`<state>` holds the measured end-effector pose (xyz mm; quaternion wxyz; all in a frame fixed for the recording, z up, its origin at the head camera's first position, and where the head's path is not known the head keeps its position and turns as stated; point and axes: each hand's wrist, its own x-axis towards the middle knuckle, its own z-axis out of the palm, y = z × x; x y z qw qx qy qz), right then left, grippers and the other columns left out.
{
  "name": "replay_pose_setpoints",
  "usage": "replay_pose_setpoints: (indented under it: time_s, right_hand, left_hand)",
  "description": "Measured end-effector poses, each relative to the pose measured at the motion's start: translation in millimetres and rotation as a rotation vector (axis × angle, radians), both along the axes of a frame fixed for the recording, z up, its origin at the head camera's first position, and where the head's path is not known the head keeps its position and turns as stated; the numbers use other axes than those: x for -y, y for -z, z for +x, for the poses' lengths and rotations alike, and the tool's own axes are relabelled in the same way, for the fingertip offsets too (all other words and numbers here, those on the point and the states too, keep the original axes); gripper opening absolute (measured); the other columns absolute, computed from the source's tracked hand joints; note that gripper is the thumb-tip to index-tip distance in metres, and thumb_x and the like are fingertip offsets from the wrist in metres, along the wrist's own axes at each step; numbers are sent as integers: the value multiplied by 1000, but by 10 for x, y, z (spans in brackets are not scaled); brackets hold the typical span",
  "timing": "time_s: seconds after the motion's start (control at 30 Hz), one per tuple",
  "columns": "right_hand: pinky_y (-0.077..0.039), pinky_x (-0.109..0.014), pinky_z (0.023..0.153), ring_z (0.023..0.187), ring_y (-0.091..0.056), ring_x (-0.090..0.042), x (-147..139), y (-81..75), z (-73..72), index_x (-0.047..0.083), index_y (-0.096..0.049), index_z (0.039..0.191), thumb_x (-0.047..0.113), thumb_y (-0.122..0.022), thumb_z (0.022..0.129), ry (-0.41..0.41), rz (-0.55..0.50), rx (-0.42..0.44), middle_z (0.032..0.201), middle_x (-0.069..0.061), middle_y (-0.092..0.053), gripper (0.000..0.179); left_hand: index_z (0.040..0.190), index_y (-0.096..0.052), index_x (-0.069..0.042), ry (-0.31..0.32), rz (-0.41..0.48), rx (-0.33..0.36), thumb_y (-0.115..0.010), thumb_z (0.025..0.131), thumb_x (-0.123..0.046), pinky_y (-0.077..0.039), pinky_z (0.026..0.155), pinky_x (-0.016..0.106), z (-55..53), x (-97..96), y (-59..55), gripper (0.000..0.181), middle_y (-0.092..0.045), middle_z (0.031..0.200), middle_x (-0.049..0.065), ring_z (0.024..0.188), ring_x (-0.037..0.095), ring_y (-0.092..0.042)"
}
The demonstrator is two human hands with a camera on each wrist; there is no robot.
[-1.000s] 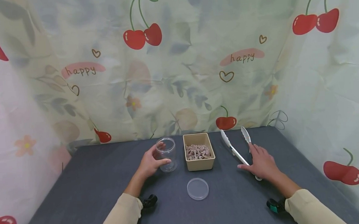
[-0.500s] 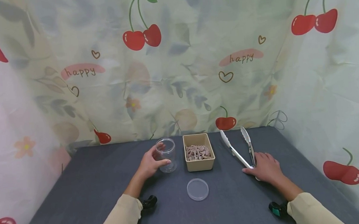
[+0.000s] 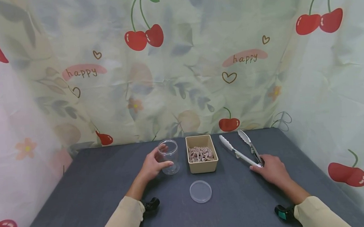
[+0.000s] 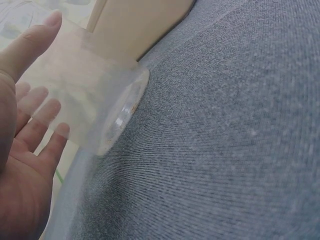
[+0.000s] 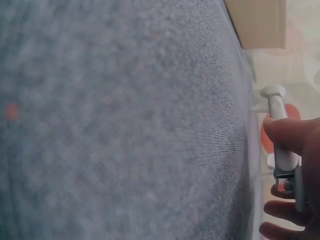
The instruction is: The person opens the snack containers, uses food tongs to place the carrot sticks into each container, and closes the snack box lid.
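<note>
My left hand (image 3: 152,165) holds a clear round jar (image 3: 173,155), thumb on the near side and fingers behind. The jar stands upright and uncapped; the left wrist view shows its base (image 4: 122,115) at the cloth and the fingers through its wall. My right hand (image 3: 273,170) grips metal tongs (image 3: 247,159) by their hinge end, their arms spread and white tips pointing away to the left. In the right wrist view the thumb (image 5: 285,132) presses along one tong arm (image 5: 278,107). Between the hands, a beige box (image 3: 203,167) contains greyish-mauve strips (image 3: 200,154).
A clear round lid (image 3: 200,191) lies flat in front of the box. All of this rests on a dark grey cloth-covered table (image 3: 230,213). Behind and at both sides hangs a curtain (image 3: 180,76) printed with cherries.
My right hand has slid back to the tongs' hinge end and closed round it. The tongs have swung, with their tips shifted left. The left hand and jar stay put.
</note>
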<state>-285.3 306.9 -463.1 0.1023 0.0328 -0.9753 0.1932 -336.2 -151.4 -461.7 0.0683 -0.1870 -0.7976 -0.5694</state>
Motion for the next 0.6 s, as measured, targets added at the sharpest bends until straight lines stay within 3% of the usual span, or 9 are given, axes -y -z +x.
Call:
replay_pose_setpoints:
  time_s: [0.23, 0.47, 0.6]
  right_hand:
    - [-46, -54, 73, 94, -60, -43, -34, -59, 48, -6, -60, 123, 44, -71, 84, 25, -41, -6, 108, -27, -64, 65]
    - [-45, -45, 65, 79, -58, -29, -23, -135, 57, -7, -60, 120, 40, -73, 83, 69, -101, 21, 97, -21, -65, 61]
    - [-45, -44, 65, 79, -57, -30, -14, -185, 56, -9, -58, 120, 38, -73, 84, 81, -139, 35, 98, -23, -63, 60]
  left_hand:
    - [140, -46, 2, -7, -5, 9, -86, 74, -11, -35, 106, 45, -12, 3, 1, 78, -55, 136, 19, 127, 31, -49]
    - [140, -45, 2, -14, -23, 12, -85, 74, -10, -37, 105, 45, -16, -8, 3, 78, -54, 136, 22, 127, 33, -49]
    - [141, -45, 2, -8, -9, 16, -84, 75, -7, -36, 106, 47, -13, -11, 6, 77, -52, 137, 24, 129, 35, -47]
